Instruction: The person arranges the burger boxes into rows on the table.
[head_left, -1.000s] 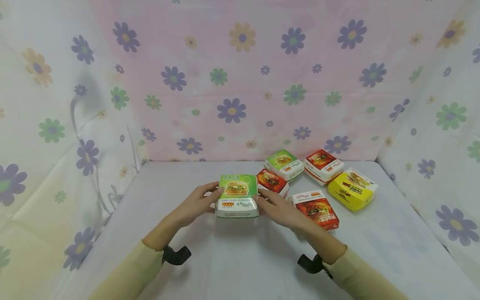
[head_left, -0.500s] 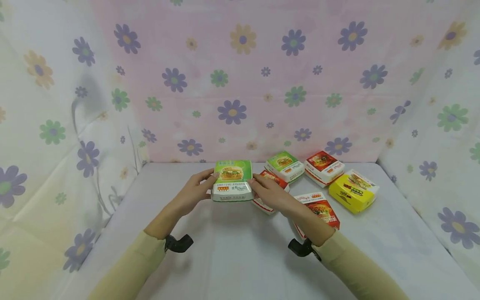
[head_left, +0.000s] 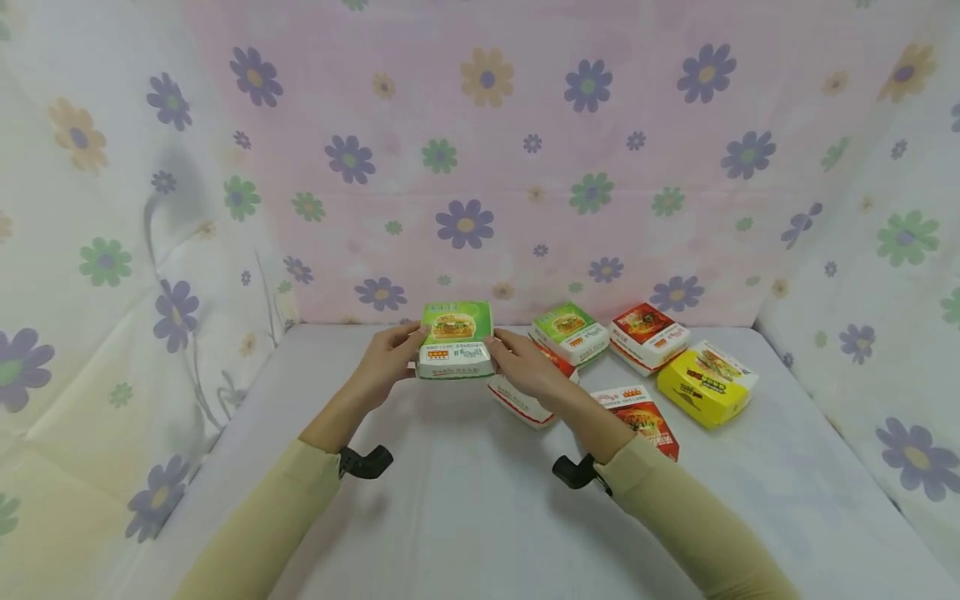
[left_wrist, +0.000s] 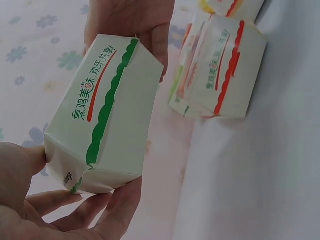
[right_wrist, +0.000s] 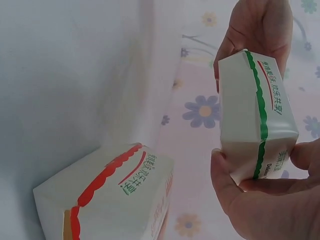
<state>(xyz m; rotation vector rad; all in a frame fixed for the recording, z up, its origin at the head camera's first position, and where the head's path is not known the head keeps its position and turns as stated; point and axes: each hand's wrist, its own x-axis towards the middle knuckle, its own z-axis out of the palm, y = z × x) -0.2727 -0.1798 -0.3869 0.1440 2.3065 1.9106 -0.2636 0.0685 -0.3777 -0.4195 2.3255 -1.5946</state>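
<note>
A green-topped white burger box (head_left: pixel 455 342) with a burger picture is held between both hands, above the table. My left hand (head_left: pixel 382 362) grips its left side, thumb near the top edge. From the right side my right hand (head_left: pixel 527 364) grips it too. The left wrist view shows the white side of the burger box (left_wrist: pixel 107 110) with its green wavy band, and fingers of the left hand (left_wrist: pixel 65 210) beneath. In the right wrist view the right hand (right_wrist: pixel 265 200) has its thumb and fingers around the near end. A red-topped burger box (head_left: pixel 522 406) lies partly hidden behind the right forearm.
Right of the hands lie another green burger box (head_left: pixel 568 331), a red one (head_left: pixel 648 333), a yellow one (head_left: pixel 707 383) and a further red one (head_left: pixel 641 417), partly covered by the right arm. A flowered cloth (head_left: pixel 495 158) hangs behind the white table (head_left: pixel 465 500).
Both hands have carried the green burger box away from me toward the back of the table and slightly left. More of the red-topped box behind the right forearm now shows.
</note>
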